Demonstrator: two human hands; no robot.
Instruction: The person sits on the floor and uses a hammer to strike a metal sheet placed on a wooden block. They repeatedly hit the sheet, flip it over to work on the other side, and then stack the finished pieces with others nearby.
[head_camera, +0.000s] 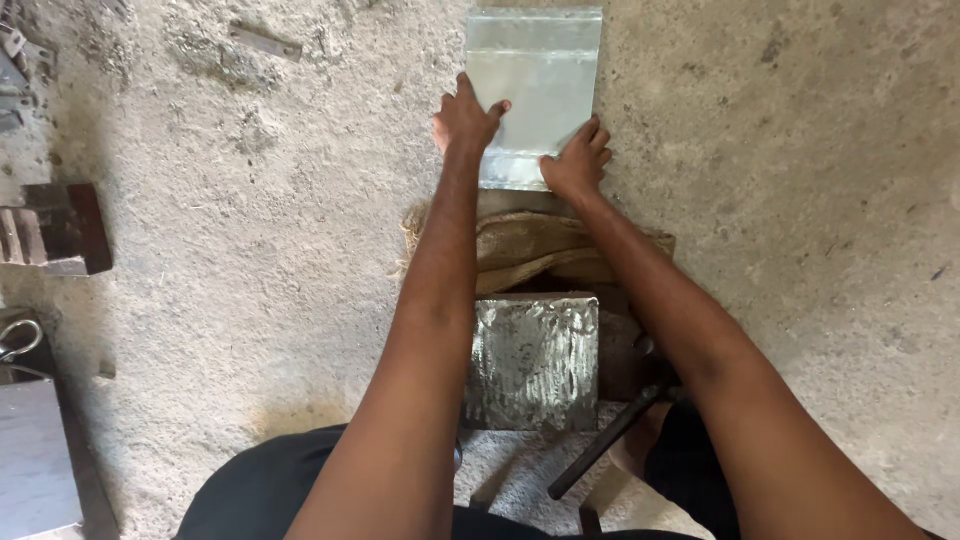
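On the sheet's (535, 80) near edge, both hands (465, 120).

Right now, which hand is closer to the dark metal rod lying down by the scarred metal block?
The right hand is nearer to the rod. It rests on the metal sheet's near right corner, on the rod's side. The left hand presses the sheet's left edge, farther up and across.

Metal sheet (535, 85): thin, rectangular, pale silver-grey galvanised look, dull sheen. Lies flat on the rough concrete floor at 12 o'clock in the head view, long side running away from the person. Two faint crosswise fold lines, one near the far edge, one near the near edge. Near-left edge and near-right corner are covered by the hands; far corners show square. Surface looks clean, unbent elsewhere.
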